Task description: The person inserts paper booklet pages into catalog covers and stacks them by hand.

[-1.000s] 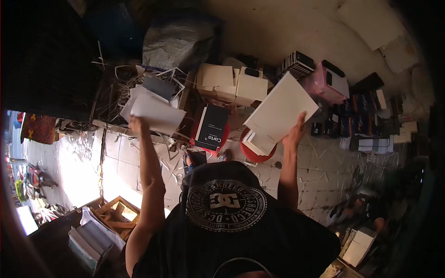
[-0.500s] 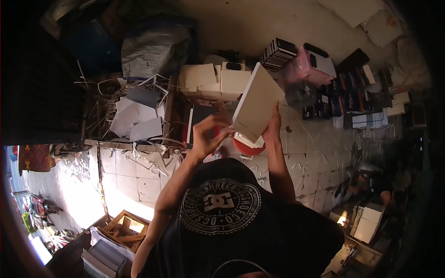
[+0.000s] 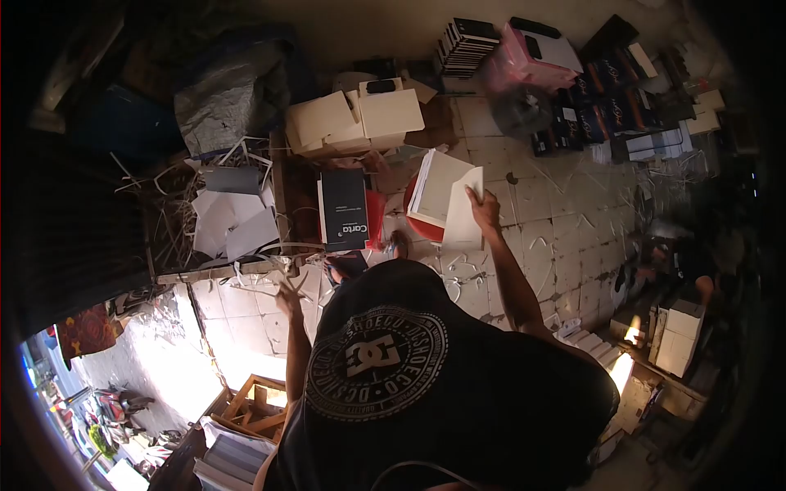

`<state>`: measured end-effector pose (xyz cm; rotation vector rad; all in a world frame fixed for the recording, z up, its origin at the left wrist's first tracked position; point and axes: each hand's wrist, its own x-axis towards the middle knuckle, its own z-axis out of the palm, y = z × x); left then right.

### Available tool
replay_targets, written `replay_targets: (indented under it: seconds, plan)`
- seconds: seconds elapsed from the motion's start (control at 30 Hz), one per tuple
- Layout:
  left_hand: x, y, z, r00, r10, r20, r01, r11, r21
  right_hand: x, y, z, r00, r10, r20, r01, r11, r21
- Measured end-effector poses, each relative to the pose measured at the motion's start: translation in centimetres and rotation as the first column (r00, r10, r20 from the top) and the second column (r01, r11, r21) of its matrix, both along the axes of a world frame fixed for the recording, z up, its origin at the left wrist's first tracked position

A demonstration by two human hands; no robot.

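Note:
My right hand [image 3: 485,209] grips the edge of a thin cream board [image 3: 465,214], which is held tilted beside a stack of cream boards [image 3: 431,190] on a red stool [image 3: 414,222]. Out to the left, my left hand [image 3: 288,299] is over the tiled floor near the low wooden edge, and a thin pale strip shows at its fingers. The fingers are blurred, so their grip is unclear. Between the hands, a dark book marked "Carta" [image 3: 344,210] lies on another red surface [image 3: 375,219].
A bin of paper scraps [image 3: 233,214] stands at the left. Cream boxes [image 3: 354,121] are at the back, with black books [image 3: 468,47] and a pink-wrapped stack [image 3: 536,56] further right. A co-worker's arm [image 3: 704,286] shows at the far right. Thin strips litter the floor.
My left hand has left the cream block and moved left and down. My right hand now holds a thin board beside the stack on the stool. The view has shifted.

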<state>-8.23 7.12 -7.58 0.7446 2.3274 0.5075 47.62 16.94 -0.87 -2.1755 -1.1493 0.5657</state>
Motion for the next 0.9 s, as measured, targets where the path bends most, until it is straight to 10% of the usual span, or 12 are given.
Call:
replay_targets:
  seconds: [0.07,0.2,0.33,0.43,0.57,0.63,0.7,0.77,0.9]
  plan:
    - [-4.8,-7.1,-2.0,0.969,-0.245,-0.026,0.234,0.947,-0.219,2.0,0.6,2.3,0.969,-0.054,-0.241,0.081,0.991,0.106]
    - [-4.3,-15.4,0.1,0.927,0.199,0.318,-0.093,0.943,-0.319,4.7,2.7,2.4,0.782,-0.116,-0.613,0.142,0.99,-0.007]
    - [-1.0,-17.1,2.2,0.9,0.204,0.385,-0.084,0.948,-0.307,3.1,4.5,-3.9,0.82,-0.106,-0.562,0.129,0.992,0.001]
    - [1.5,-16.8,3.8,0.886,0.164,0.433,-0.05,0.964,-0.263,4.2,3.5,-16.6,0.996,-0.043,-0.081,0.03,0.987,-0.158]
    - [2.7,-18.7,4.7,0.865,0.14,0.482,-0.003,0.962,-0.274,-0.3,4.7,-9.4,0.954,-0.173,0.244,0.269,0.854,-0.446]
    - [2.2,-20.2,4.7,0.857,0.152,0.493,0.011,0.95,-0.311,-2.6,5.2,-7.8,0.919,-0.024,0.393,0.029,1.0,-0.005]
    - [1.3,-21.8,4.7,0.849,0.173,0.499,0.026,0.931,-0.365,-8.6,5.8,-7.0,0.952,0.18,0.247,-0.233,0.95,0.21]
    - [-0.4,-22.6,4.8,0.85,0.191,0.491,0.027,0.915,-0.403,-15.5,5.0,-6.8,0.916,0.375,-0.143,-0.375,0.927,0.031]
    - [-5.4,-20.1,5.5,0.862,0.231,0.451,-0.072,0.937,-0.342,-24.1,3.8,-18.1,0.908,0.382,-0.174,-0.413,0.887,-0.208]
